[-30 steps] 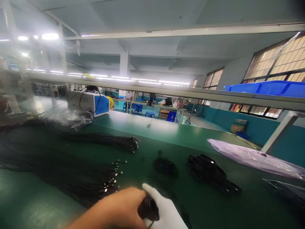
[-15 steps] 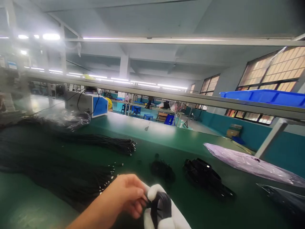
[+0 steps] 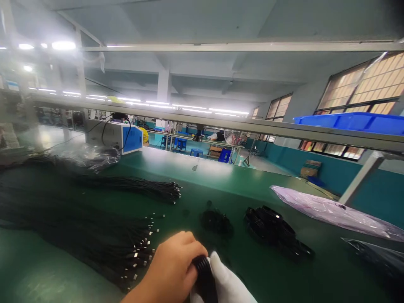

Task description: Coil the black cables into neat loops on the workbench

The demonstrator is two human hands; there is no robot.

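Between my two hands, at the bottom middle of the head view, is a coiled black cable [image 3: 206, 277] wound in several close loops. My bare left hand [image 3: 176, 267] is wrapped over the coil's left side. My right hand [image 3: 229, 280], in a white glove, grips it from the right; its lower fingers are mostly hidden. Just beyond lie a small heap of black parts [image 3: 217, 221] and a pile of coiled black cables [image 3: 274, 231]. To the left, a bundle of long black cables [image 3: 104, 240] ends in small white connectors.
A second cable bundle [image 3: 139, 186] lies farther back. Clear plastic [image 3: 91, 156] rests near a blue and grey machine [image 3: 126, 136]. On the right are a pinkish plastic bag [image 3: 331, 210] and a dark bag [image 3: 375, 261]. A blue tray [image 3: 350, 121] sits on the overhead rail.
My left hand has moved right and closed over the coil. My gloved hand has shifted its hold, its thumb now upright beside the loops. The view has tilted slightly.
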